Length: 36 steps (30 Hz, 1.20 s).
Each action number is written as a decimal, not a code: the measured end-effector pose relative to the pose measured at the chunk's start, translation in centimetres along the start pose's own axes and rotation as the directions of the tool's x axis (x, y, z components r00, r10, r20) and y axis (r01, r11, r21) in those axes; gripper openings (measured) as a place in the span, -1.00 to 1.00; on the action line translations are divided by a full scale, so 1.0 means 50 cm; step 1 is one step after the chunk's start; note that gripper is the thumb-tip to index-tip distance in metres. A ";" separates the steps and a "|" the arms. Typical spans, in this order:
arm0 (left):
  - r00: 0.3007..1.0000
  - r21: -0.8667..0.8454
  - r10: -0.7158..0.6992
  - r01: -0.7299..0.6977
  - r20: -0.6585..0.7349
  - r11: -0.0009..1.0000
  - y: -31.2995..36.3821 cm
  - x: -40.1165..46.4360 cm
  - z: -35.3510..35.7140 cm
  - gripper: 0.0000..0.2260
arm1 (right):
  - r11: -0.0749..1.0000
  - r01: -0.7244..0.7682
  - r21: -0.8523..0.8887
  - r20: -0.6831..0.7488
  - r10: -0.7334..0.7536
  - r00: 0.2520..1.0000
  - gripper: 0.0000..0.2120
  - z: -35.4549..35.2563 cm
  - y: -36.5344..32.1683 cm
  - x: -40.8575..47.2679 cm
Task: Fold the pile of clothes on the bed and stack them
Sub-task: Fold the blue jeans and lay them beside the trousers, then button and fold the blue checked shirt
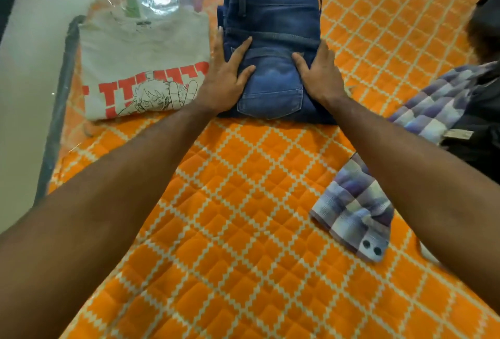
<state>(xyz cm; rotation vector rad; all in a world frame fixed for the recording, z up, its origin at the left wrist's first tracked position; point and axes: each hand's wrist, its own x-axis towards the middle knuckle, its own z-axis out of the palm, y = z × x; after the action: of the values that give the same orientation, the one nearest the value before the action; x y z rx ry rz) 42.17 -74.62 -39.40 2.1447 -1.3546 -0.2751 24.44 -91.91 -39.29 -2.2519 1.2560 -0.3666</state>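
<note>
Jeans (pixel 273 40): folded into a compact block, upper centre of the frame, lying on the bed (pixel 243 203); back pocket faces up.
Left hand (pixel 230 70): lies flat on the left edge of the jeans, fingers straight and spread, palm partly on the quilt. Grasps nothing; it presses.
Right hand (pixel 319 68): flat on the right edge of the jeans, fingers extended towards the pocket. Also an unclenched, pressing contact, no pinch visible.
Why held so: likely both palms square up the sides and flatten the fold so that the block keeps its shape.
T-shirt (pixel 143 68): grey with red print, folded, upper left of the frame, just beside the jeans. Probably set there as the start of the finished row.
Plastic wrap (pixel 151 3): clear sheet lying on the T-shirt's far end.
Checked shirt (pixel 357 211): unfolded, right side of the frame, a cuff with two buttons trailing lower right; well apart from the jeans.
Dark garment (pixel 479 127): at the right edge, partly over the checked shirt; kind cannot be told.
Progress (judgement): two items folded, not yet stacked; at least two remain.
</note>
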 end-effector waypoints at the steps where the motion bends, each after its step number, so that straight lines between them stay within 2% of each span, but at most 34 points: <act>1: 1.000 0.014 0.001 0.000 -0.004 1.000 0.001 -0.001 0.000 -0.43 | 1.000 0.007 -0.011 -0.004 -0.007 1.000 -0.17 0.001 0.000 -0.002; 7: 0.999 0.180 -0.029 0.020 0.046 0.983 0.025 -0.010 -0.019 -0.44 | 0.998 -0.015 -0.065 0.012 0.016 1.000 -0.17 -0.015 -0.020 -0.022; 10: 0.994 0.290 -0.072 0.047 0.077 0.956 0.067 -0.033 -0.041 -0.44 | 1.000 -0.002 -0.026 0.054 0.004 0.999 -0.24 -0.036 -0.016 -0.062; 13: 0.991 0.370 -0.114 0.078 0.076 0.926 0.109 -0.089 -0.045 -0.45 | 0.996 0.049 -0.079 0.110 -0.040 0.993 -0.33 -0.061 0.012 -0.133; 17: 0.995 0.361 -0.048 0.015 0.084 0.933 0.196 -0.165 -0.018 -0.47 | 0.976 0.150 -0.158 0.170 -0.123 0.978 -0.46 -0.146 0.109 -0.254; 21: 0.977 0.289 0.025 -0.087 0.212 0.953 0.280 -0.214 0.058 -0.50 | 0.961 0.185 -0.203 0.182 -0.149 0.972 -0.50 -0.253 0.218 -0.354; 23: 0.957 0.235 0.063 -0.133 0.284 0.963 0.335 -0.238 0.101 -0.52 | 0.949 0.158 -0.273 0.118 -0.130 0.985 -0.53 -0.321 0.271 -0.405; 26: 0.883 0.099 0.150 -0.215 0.444 0.971 0.416 -0.286 0.155 -0.54 | 0.856 0.034 -0.516 -0.019 -0.051 0.999 -0.50 -0.404 0.345 -0.489; 28: 0.799 0.104 0.169 -0.277 0.577 0.955 0.463 -0.318 0.189 -0.51 | 0.799 -0.157 -0.581 -0.089 0.130 0.988 -0.35 -0.443 0.415 -0.547; 30: 0.754 0.194 0.147 -0.344 0.640 0.918 0.504 -0.349 0.218 -0.45 | 0.754 -0.361 -0.549 -0.138 0.344 0.929 -0.21 -0.480 0.488 -0.616; 32: 0.778 0.259 0.132 -0.357 0.615 0.898 0.514 -0.363 0.225 -0.43 | 0.719 -0.397 -0.571 -0.118 0.406 0.906 -0.24 -0.494 0.520 -0.660; 34: 0.805 0.316 0.138 -0.376 0.577 0.871 0.527 -0.387 0.229 -0.43 | 0.709 -0.326 -0.626 -0.110 0.333 0.936 -0.39 -0.505 0.542 -0.692; 36: 0.814 0.359 0.128 -0.384 0.567 0.851 0.545 -0.418 0.223 -0.45 | 0.790 -0.313 -0.528 -0.128 0.290 0.948 -0.55 -0.520 0.553 -0.706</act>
<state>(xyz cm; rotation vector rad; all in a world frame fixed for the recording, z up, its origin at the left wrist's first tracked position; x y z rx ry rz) 6.72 -68.95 -35.52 2.3037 -2.2105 -0.4979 -26.02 -82.00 -32.91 -2.4282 1.9021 0.0883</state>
